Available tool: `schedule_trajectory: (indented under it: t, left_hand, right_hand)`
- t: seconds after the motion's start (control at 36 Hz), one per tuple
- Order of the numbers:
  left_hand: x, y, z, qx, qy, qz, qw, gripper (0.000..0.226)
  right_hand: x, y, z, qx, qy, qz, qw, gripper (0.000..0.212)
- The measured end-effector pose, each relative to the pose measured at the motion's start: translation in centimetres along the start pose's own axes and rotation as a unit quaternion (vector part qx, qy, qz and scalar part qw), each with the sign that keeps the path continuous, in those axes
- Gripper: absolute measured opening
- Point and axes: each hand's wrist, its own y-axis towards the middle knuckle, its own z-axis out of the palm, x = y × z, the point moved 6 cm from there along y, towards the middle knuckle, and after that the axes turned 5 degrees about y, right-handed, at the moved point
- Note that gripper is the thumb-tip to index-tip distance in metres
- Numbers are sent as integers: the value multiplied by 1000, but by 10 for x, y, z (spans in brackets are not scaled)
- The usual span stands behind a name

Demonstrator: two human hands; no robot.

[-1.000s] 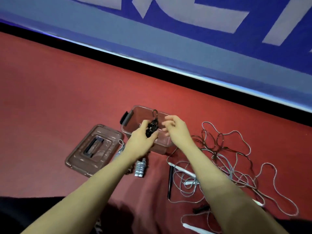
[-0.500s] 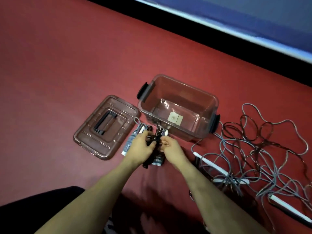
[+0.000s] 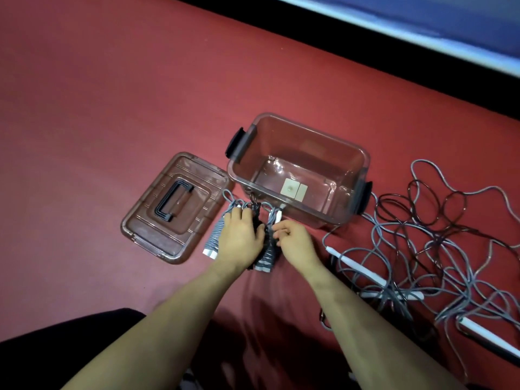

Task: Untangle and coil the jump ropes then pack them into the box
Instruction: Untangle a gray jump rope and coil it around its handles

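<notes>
Hands point(image 3: 242, 237) lowered from above clear lidless plastic box point(image 3: 298, 218) onto floor, clasping coiled grey and black rope bundles point(image 3: 266, 256); packing pending.

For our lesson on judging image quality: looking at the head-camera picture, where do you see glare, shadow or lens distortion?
Head view: dim, reddish light; pale glare streaks on the floor of the clear plastic box; soft shadows of the forearms on the red mat near the bottom; wide-angle bending curves the black and white border strip; the loose grey and dark tangled ropes go slightly soft toward the right edge.
</notes>
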Motion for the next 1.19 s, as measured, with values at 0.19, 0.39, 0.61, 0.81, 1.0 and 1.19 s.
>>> schedule_trajectory:
  t: [0.19,0.39,0.61,0.81,1.0,1.19]
  left_hand:
    - [-46,-29,4,23,-5,98,995,18]
    - [-123,-45,36,108,-24,209,972,15]
    - [-192,-49,92,170,-13,276,946,12]
    - [-213,-61,146,219,74,314,921,30]
    - [-228,-69,137,224,25,340,913,27]
    - [-262,-70,44,140,-42,340,929,17]
  right_hand:
    - [-4,-31,-55,-78,-60,-35,995,29]
    - [-35,-58,-135,-196,-109,-34,974,18]
    - [-102,-75,-197,-174,-266,66,946,27]
    - [-128,-89,-211,-125,-378,78,914,19]
    - [-95,-105,-227,-207,-158,-46,964,5]
    - [-32,-129,-257,-305,-51,-116,944,9]
